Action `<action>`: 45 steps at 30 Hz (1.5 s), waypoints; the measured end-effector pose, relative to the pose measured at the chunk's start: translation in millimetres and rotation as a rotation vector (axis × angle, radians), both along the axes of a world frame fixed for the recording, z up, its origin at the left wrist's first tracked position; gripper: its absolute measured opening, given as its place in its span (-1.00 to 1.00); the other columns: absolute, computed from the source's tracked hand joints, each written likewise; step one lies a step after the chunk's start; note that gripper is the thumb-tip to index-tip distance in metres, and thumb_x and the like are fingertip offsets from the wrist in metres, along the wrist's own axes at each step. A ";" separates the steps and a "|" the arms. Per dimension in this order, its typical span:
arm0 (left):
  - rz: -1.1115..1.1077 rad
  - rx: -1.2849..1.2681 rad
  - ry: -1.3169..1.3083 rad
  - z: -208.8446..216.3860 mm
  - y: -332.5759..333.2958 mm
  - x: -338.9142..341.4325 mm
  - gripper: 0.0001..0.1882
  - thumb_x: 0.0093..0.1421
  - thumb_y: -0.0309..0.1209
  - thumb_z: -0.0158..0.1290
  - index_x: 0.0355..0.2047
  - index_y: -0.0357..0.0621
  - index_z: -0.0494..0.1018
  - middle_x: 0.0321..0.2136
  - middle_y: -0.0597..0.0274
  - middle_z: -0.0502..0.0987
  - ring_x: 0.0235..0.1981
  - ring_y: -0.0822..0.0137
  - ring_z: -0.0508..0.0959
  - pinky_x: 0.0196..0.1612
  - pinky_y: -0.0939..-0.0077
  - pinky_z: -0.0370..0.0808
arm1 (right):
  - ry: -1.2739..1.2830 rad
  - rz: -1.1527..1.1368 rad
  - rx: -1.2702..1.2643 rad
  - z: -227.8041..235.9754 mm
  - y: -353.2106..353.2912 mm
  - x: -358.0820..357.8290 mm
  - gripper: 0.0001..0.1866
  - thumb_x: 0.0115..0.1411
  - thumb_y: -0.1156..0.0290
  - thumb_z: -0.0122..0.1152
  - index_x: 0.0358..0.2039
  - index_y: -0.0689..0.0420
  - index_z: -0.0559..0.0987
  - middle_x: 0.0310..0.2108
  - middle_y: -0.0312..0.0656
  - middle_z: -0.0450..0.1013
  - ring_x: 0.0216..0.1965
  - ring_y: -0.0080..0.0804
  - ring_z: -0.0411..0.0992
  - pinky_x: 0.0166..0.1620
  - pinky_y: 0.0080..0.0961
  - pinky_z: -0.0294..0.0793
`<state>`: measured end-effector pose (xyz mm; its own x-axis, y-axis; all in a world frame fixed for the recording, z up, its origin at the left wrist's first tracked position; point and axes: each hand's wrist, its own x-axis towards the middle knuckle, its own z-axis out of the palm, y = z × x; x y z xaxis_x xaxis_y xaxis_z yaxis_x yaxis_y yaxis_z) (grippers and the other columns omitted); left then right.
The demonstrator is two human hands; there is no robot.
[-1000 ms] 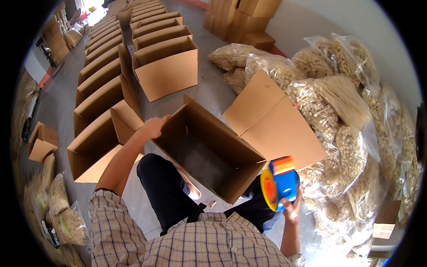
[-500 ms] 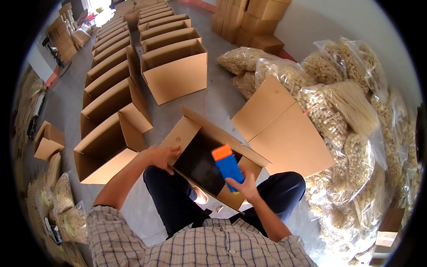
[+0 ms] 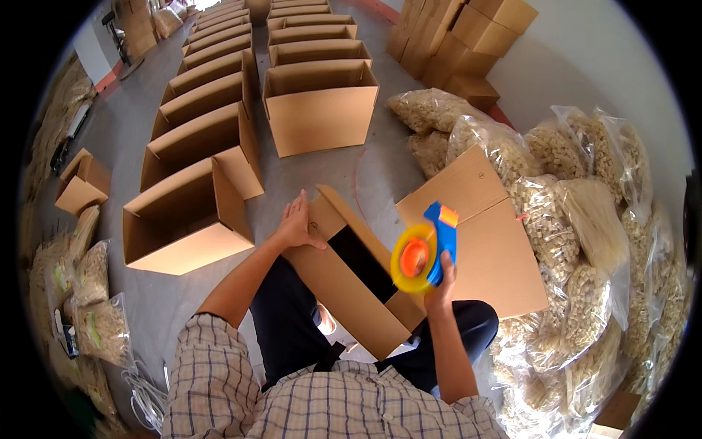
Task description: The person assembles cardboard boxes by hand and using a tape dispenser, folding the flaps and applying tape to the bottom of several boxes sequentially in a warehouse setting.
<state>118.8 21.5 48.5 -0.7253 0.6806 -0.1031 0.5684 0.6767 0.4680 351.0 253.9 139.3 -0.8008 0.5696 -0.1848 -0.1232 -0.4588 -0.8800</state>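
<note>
An open cardboard box (image 3: pixel 344 289) stands between my knees, with a narrow dark gap showing its inside. Its far long flap sticks up, while a broad near panel slopes along my side. My left hand (image 3: pixel 296 223) rests at the box's left end, fingers stretched out and thumb apart, gripping nothing. Above the box's right end, my right hand (image 3: pixel 440 284) is closed around a blue tape dispenser (image 3: pixel 447 245). It carries a yellow roll with an orange hub and has an orange tip. The dispenser is clear of the cardboard.
Two rows of open boxes (image 3: pixel 322 117) run away from me. To my right, a flattened carton (image 3: pixel 490 256) leans against clear bags of pale pieces (image 3: pixel 578 293). Stacked cartons (image 3: pixel 461 51) stand at the back right. More bags (image 3: pixel 102 329) and a small box (image 3: pixel 84 183) sit left.
My right hand has lifted the tape dispenser up and right, turning it so the roll shows. The box's near panel now shows broadly and its opening looks narrower. The view has shifted.
</note>
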 end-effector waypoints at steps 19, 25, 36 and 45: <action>0.252 0.528 -0.187 -19.5 -3.8 -12.2 -0.71 0.02 -0.40 0.02 -0.22 -0.17 0.44 -0.38 -0.04 0.48 -0.41 0.13 0.53 -0.32 0.49 0.41 | -0.074 0.441 0.273 32.9 -52.3 -52.5 -0.48 -0.04 0.07 0.14 -0.30 0.34 0.39 -0.47 -0.26 0.37 -0.44 -0.61 0.32 -0.34 -0.69 0.30; 0.207 0.382 -0.114 -6.9 -3.1 -9.1 -0.72 0.03 -0.40 -0.01 -0.21 -0.17 0.43 -0.48 -0.06 0.48 -0.43 0.00 0.48 -0.33 0.37 0.41 | -0.124 0.588 0.242 -7.9 -61.4 -95.4 -0.54 0.01 0.22 0.17 -0.22 0.36 0.37 -0.45 -0.14 0.42 -0.52 -0.49 0.44 -0.42 -0.65 0.45; 0.451 0.773 -0.380 9.3 6.5 0.8 -0.73 0.11 -0.23 -0.04 -0.46 -0.21 0.44 -0.52 0.23 0.47 -0.45 0.32 0.44 -0.38 0.50 0.34 | -0.161 0.649 0.312 -22.1 -54.1 -69.9 -0.49 -0.03 0.22 0.17 -0.16 0.35 0.37 -0.40 -0.20 0.41 -0.43 -0.57 0.38 -0.34 -0.66 0.38; 0.355 1.032 -1.298 12.1 5.8 11.5 -0.77 0.10 -0.25 0.02 -0.58 -0.10 0.41 -0.61 0.40 0.41 -0.58 0.61 0.33 -0.53 0.73 0.23 | -0.184 0.642 0.398 -17.7 -59.5 -77.5 -0.52 -0.01 0.29 0.18 -0.14 0.34 0.37 -0.39 -0.19 0.42 -0.46 -0.55 0.41 -0.39 -0.64 0.44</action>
<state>130.3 27.3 60.7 -0.6461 0.6736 -0.3589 -0.6175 -0.1848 0.7646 273.5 194.3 121.5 -0.9727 0.0557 -0.2252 0.2235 -0.0364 -0.9740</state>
